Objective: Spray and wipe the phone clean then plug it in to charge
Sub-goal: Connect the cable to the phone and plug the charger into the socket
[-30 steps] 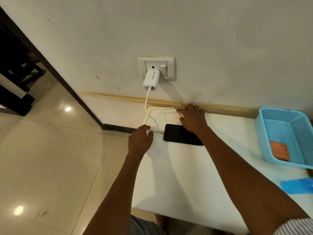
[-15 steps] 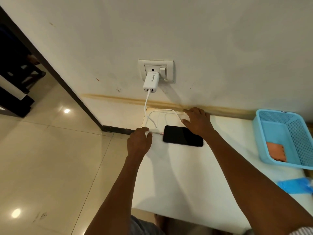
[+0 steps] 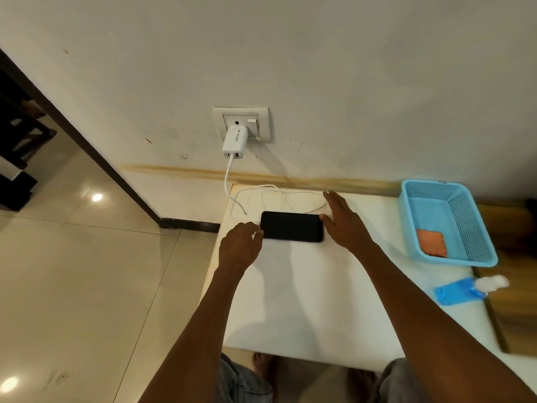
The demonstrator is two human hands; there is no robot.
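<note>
Phone (image 3: 292, 226) is laid flat and screen-up on the white worktop (image 3: 305, 301), its long axis running left to right, parallel to the wall. The left hand (image 3: 239, 247) is set at the phone's left short end, fingers drawn together in a narrow pinch at the white plug of the cable (image 3: 255, 193); whether the plug is fully seated in the port cannot be told, as the fingers cover it. The cable is looped on the worktop behind the phone and is led up to the charger (image 3: 234, 142) in the wall socket (image 3: 242, 123). The right hand (image 3: 344, 225) is spread wide and holds nothing, its thumb touching the phone's right short end as a brace. The coming move is judged to turn on a straight push along the long axis, from the left hand towards the right.
</note>
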